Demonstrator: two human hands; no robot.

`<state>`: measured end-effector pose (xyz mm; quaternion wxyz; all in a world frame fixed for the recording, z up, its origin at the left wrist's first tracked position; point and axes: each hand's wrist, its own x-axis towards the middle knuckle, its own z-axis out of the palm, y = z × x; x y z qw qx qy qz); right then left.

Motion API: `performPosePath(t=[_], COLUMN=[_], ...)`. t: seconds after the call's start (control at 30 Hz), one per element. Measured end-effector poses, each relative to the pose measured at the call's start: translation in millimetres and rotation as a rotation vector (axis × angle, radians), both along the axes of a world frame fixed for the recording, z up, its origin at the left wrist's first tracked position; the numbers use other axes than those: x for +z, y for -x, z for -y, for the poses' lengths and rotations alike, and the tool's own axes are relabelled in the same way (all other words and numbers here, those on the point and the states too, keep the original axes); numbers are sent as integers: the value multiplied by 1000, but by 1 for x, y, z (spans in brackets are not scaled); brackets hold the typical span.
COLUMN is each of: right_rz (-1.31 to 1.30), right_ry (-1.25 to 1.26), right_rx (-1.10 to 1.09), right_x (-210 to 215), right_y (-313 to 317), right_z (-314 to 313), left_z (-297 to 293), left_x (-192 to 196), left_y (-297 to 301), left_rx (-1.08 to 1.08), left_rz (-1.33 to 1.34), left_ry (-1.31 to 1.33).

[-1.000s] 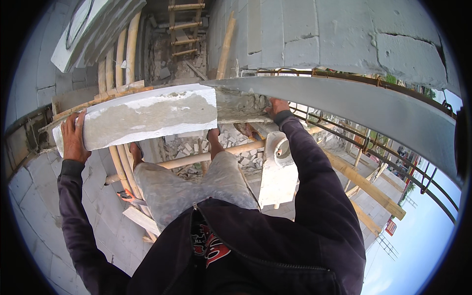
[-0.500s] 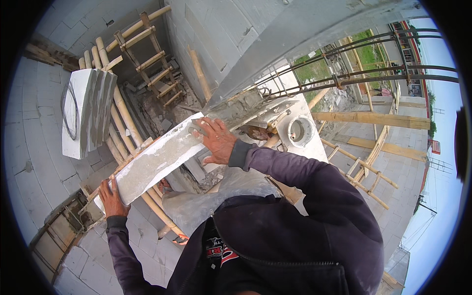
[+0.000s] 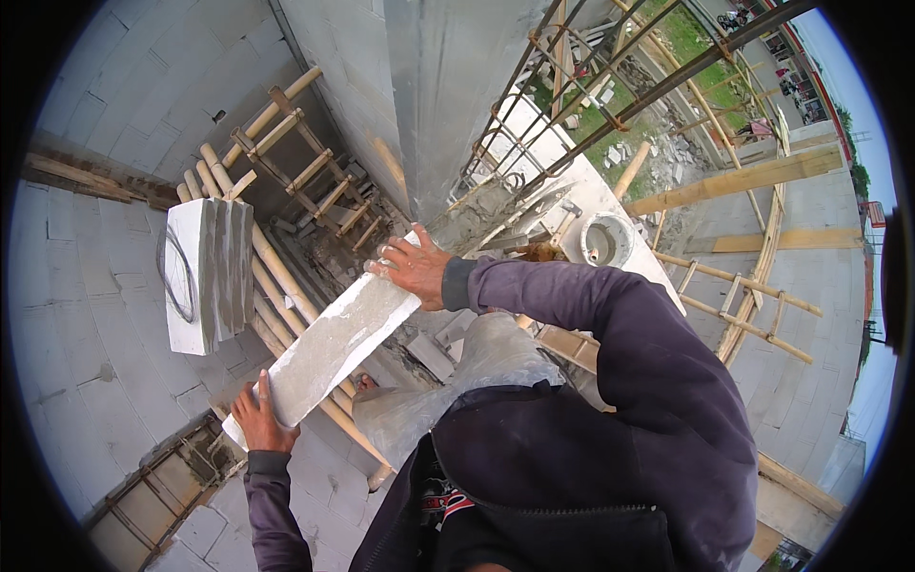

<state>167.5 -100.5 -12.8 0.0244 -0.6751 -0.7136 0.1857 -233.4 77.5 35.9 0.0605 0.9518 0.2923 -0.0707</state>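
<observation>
We hold the long grey rectangular concrete block (image 3: 334, 348) tilted above the bamboo scaffold poles (image 3: 276, 276), 1 hand per end: right hand (image 3: 415, 270) fingers clamped over the upper end, left hand (image 3: 255, 419) fingers curled under the lower end

block (image 3: 335, 345): long pale grey masonry slab, mortar-smeared
pose: tilted, lower left to centre of frame
support: held at both ends
</observation>
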Motion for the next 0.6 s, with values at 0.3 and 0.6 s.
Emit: performPosePath(t=[0.3, 0.6], right_rz=[16, 124], right_ry=[-15, 80], right_rx=[-48, -98], right_x=[101, 112], right_y=[-89, -191], right_z=[68, 107], left_z=[56, 86], left_x=[61, 49], left_y=[-89, -199], left_rx=[-74, -106], left_rz=[109, 171], left_ry=[65, 72])
